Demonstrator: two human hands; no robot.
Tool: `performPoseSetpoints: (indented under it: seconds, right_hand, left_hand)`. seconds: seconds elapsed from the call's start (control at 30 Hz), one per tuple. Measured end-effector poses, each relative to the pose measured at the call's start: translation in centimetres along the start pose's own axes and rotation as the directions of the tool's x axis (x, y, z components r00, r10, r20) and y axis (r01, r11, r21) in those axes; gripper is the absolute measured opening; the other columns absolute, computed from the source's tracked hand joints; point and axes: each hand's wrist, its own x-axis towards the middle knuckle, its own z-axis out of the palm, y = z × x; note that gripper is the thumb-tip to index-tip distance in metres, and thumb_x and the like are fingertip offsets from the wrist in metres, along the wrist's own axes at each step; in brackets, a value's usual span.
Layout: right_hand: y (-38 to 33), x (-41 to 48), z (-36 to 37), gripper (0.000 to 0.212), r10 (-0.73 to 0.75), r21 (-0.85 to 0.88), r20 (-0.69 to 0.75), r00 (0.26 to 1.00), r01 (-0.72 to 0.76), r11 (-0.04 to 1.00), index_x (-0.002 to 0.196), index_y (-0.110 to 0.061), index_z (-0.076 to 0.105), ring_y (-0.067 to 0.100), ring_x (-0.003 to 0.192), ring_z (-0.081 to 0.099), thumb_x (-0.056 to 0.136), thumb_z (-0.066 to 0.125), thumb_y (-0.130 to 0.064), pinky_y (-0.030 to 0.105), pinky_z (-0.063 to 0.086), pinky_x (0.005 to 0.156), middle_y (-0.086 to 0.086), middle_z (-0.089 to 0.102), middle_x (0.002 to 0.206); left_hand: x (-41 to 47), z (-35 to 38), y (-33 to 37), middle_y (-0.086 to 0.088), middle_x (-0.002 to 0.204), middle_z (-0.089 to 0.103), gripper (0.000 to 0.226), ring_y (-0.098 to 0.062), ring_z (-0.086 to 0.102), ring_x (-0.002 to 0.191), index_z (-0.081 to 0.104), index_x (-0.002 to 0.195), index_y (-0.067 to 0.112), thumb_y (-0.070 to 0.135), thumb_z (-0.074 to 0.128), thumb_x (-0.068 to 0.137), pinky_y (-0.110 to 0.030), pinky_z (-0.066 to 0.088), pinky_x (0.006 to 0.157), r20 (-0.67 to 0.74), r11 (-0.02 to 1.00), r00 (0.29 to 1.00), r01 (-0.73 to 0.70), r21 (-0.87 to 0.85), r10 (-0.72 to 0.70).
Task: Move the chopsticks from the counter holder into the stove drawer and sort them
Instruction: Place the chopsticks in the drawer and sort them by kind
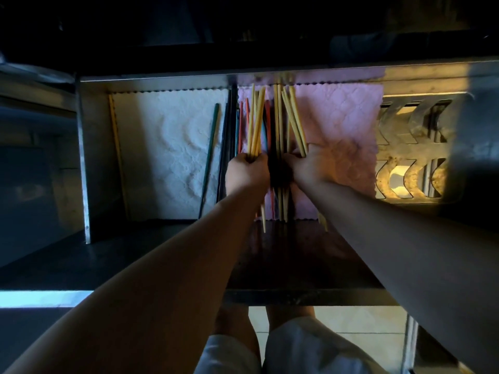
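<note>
An open metal drawer [83,157] is lined with a white cloth [167,147] on the left and a pink cloth [340,130] on the right. My left hand [247,171] is closed around a bunch of yellow chopsticks [255,122] that fan upward. My right hand [307,166] grips another bunch of yellow chopsticks [294,120]. Between and under the hands lie red, teal and dark chopsticks [241,125] in a loose pile. A green chopstick [209,155] lies on the white cloth. One yellow chopstick [117,155] lies along the drawer's left edge.
A perforated metal panel [410,147] with curved slots fills the drawer's right side. The dark stove front overhangs the drawer at the top. The drawer's dark front ledge [297,265] lies under my forearms. My legs and a tiled floor show below.
</note>
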Motion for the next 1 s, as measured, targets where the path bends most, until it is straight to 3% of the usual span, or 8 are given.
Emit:
performPoseSetpoints:
  seconds: [0.1, 0.27, 0.33, 0.47, 0.57, 0.67, 0.77, 1.0]
  right_hand:
    - [0.2, 0.5, 0.1, 0.039, 0.065, -0.039, 0.031, 0.997, -0.064, 0.997, 0.1, -0.012, 0.068, 0.016, 0.078, 0.056, 0.075, 0.067, -0.042, 0.025, 0.042, 0.069, 0.001, 0.063, 0.086]
    - [-0.2, 0.4, 0.0, 0.034, 0.064, -0.011, -0.008, 0.998, -0.064, 0.998, 0.105, -0.006, 0.066, 0.032, 0.098, 0.065, 0.079, 0.065, -0.027, 0.033, 0.051, 0.083, 0.013, 0.065, 0.096]
    - [-0.1, 0.3, -0.4, 0.032, 0.055, -0.07, -0.043, 0.998, -0.058, 0.996, 0.101, -0.009, 0.067, 0.03, 0.094, 0.064, 0.081, 0.061, -0.033, 0.024, 0.044, 0.074, 0.01, 0.066, 0.091]
    - [-0.1, -0.2, -2.0, 0.026, -0.012, -0.157, -0.169, 0.986, -0.015, 0.987, 0.093, -0.013, 0.067, 0.022, 0.08, 0.049, 0.085, 0.056, -0.035, 0.015, 0.021, 0.052, -0.003, 0.035, 0.067]
    - [0.3, 0.0, -2.9, 0.027, -0.054, -0.18, -0.104, 0.993, 0.034, 0.983, 0.068, -0.011, 0.053, 0.019, 0.072, 0.047, 0.084, 0.054, -0.033, 0.022, 0.029, 0.064, -0.006, 0.037, 0.06]
    - [0.8, 0.1, -3.6, 0.036, -0.083, -0.134, -0.094, 0.992, 0.07, 0.989, 0.054, -0.013, 0.041, 0.018, 0.053, 0.043, 0.082, 0.056, -0.03, 0.023, 0.028, 0.052, -0.003, 0.039, 0.049]
    - [1.3, 0.0, -4.0, 0.037, -0.106, -0.105, -0.096, 0.99, 0.095, 0.99, 0.054, -0.013, 0.044, 0.007, 0.046, 0.043, 0.083, 0.057, -0.032, 0.019, 0.026, 0.043, -0.003, 0.043, 0.048]
    - [1.9, 0.0, -4.2, 0.034, -0.069, -0.059, -0.076, 0.995, 0.065, 0.996, 0.062, -0.018, 0.051, 0.003, 0.052, 0.048, 0.085, 0.059, -0.04, 0.017, 0.029, 0.046, -0.008, 0.05, 0.056]
  left_hand:
    - [-0.5, 0.2, 0.2, -0.01, 0.086, 0.069, 0.027, -0.031, 0.065, 0.082, 0.07, 0.099, 0.008, 0.031, 0.058, 0.091, -0.029, 0.043, 0.063, 0.022, 1.0, 0.999, -0.024, -0.002, 0.024]
    - [-1.1, 0.8, 0.8, -0.019, 0.1, 0.069, 0.025, -0.038, 0.067, 0.091, 0.062, 0.107, 0.005, 0.017, 0.049, 0.089, -0.046, 0.057, 0.08, 0.057, 1.0, 0.998, -0.011, -0.027, 0.013]
    - [-1.2, 1.2, 0.8, -0.022, 0.103, 0.068, 0.03, -0.04, 0.067, 0.091, 0.06, 0.112, 0.005, 0.016, 0.047, 0.087, -0.049, 0.058, 0.079, 0.047, 0.999, 0.999, 0.002, -0.051, 0.001]
    - [-1.2, 1.8, 0.5, -0.001, 0.076, 0.064, 0.017, -0.021, 0.061, 0.068, 0.062, 0.096, 0.014, 0.021, 0.058, 0.081, -0.022, 0.045, 0.054, -0.006, 0.999, 0.999, -0.049, -0.002, 0.049]
    - [-1.0, 2.4, 0.5, -0.001, 0.081, 0.069, 0.023, -0.023, 0.066, 0.076, 0.069, 0.095, 0.014, 0.027, 0.067, 0.077, -0.025, 0.048, 0.061, -0.01, 0.997, 0.998, -0.069, 0.028, 0.069]
    - [-0.9, 3.1, 0.5, 0.008, 0.073, 0.061, 0.015, -0.019, 0.062, 0.072, 0.066, 0.087, 0.023, 0.033, 0.071, 0.078, -0.021, 0.039, 0.056, -0.033, 0.996, 0.997, -0.074, 0.049, 0.076]
    - [-0.8, 3.6, 0.4, 0.004, 0.077, 0.064, 0.018, -0.023, 0.063, 0.075, 0.066, 0.087, 0.022, 0.037, 0.071, 0.078, -0.024, 0.043, 0.06, -0.059, 0.991, 0.995, -0.074, 0.108, 0.081]
    - [-1.2, 4.5, 1.3, -0.008, 0.092, 0.07, 0.038, -0.031, 0.068, 0.082, 0.068, 0.101, 0.013, 0.039, 0.067, 0.074, -0.04, 0.059, 0.072, -0.033, 0.974, 0.997, -0.065, 0.215, 0.074]
